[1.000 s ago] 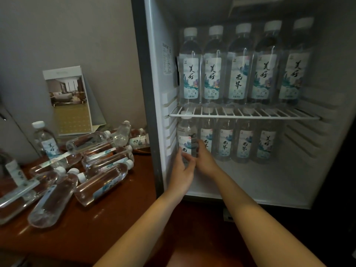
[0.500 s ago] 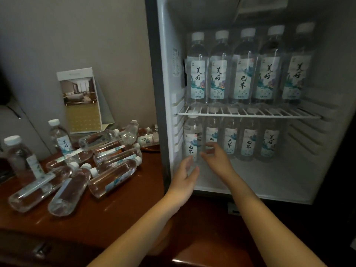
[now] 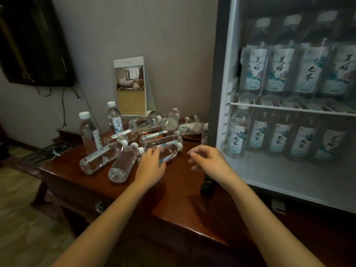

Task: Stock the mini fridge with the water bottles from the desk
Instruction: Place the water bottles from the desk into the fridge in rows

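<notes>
- My left hand (image 3: 152,164) curls over the nearest lying water bottle (image 3: 169,151) on the desk (image 3: 179,199); my right hand (image 3: 208,160) hangs loose, empty.
- Best gripped mid-body, lifted clear of the pile (image 3: 123,149), toward the mini fridge (image 3: 279,176).

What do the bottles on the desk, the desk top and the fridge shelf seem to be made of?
Bottles: probably clear plastic, glossy; you see through them, caps white. Desk top: reddish-brown wood or veneer, polished; it reflects light. Fridge shelf: likely white-coated metal wire; thin parallel bars.
</notes>
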`<state>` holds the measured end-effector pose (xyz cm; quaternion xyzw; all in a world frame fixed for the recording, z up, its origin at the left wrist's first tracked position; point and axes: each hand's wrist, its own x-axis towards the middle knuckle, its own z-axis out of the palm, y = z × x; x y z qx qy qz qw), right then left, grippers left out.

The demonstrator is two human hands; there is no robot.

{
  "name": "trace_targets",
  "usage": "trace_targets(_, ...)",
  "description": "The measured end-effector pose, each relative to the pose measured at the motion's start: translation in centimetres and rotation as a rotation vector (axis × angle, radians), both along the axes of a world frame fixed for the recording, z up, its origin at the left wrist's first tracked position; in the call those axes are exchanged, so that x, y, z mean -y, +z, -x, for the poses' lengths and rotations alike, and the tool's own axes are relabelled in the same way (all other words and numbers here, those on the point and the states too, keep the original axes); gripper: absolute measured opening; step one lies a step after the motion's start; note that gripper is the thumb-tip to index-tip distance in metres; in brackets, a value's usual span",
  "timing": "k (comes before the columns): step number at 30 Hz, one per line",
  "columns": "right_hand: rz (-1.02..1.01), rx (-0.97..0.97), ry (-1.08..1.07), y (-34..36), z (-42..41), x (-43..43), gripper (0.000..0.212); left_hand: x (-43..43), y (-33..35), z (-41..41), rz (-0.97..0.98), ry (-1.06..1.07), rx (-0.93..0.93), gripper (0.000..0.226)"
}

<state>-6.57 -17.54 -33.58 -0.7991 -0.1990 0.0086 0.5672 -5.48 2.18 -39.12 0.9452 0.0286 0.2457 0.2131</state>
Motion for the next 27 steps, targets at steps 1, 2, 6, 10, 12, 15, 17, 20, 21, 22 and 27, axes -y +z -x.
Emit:
trace_targets(1,0.019,-0.034,0.033,-0.5,-0.2,-0.9,0.011,-1.0,-0.4,-0.6,-0.071,0.044,-0.061,0.045)
trace_targets(2,0.035,-0.066,0.05,-1.1,-0.4,-1.8,0.011,-1.8,-0.7,-1.1,-0.133,0.071,-0.11,0.051)
trace_targets(6,0.033,-0.224,0.034,-3.4,-1.7,-4.7,0.02,-3.5,-2.0,-2.5,-0.174,0.082,-0.201,0.069)
trace_targets(10,-0.09,-0.389,-0.051,-4.9,-3.0,-7.2,0.032,-3.9,-2.7,-2.8,-0.166,0.126,-0.119,0.068)
trace_targets(12,-0.215,-0.484,-0.074,-5.2,-3.6,-8.2,0.038,-4.1,-2.5,-3.0,-0.123,0.111,-0.105,0.065)
trace_targets(15,-0.422,-0.622,-0.043,-5.6,-4.4,-9.5,0.041,-4.7,-2.1,-3.0,-0.051,0.047,-0.12,0.064)
trace_targets(17,-0.55,-0.697,-0.028,-5.8,-4.9,-10.1,0.041,-5.0,-1.9,-2.8,-0.013,0.007,-0.141,0.065)
trace_targets(20,-0.675,-0.76,-0.055,-6.0,-5.3,-10.3,0.04,-5.0,-1.8,-2.4,0.078,-0.002,-0.166,0.07)
trace_targets(21,-0.708,-0.775,-0.057,-6.0,-5.3,-10.2,0.04,-5.0,-1.8,-2.3,0.119,0.001,-0.175,0.072)
trace_targets(22,-0.741,-0.789,-0.055,-6.0,-5.2,-10.0,0.04,-4.9,-1.8,-2.1,0.17,0.002,-0.187,0.074)
trace_targets(27,-0.866,-0.731,-0.012,-5.4,-4.0,-9.1,0.045,-4.0,-1.6,-0.4,0.627,-0.111,-0.193,0.063)
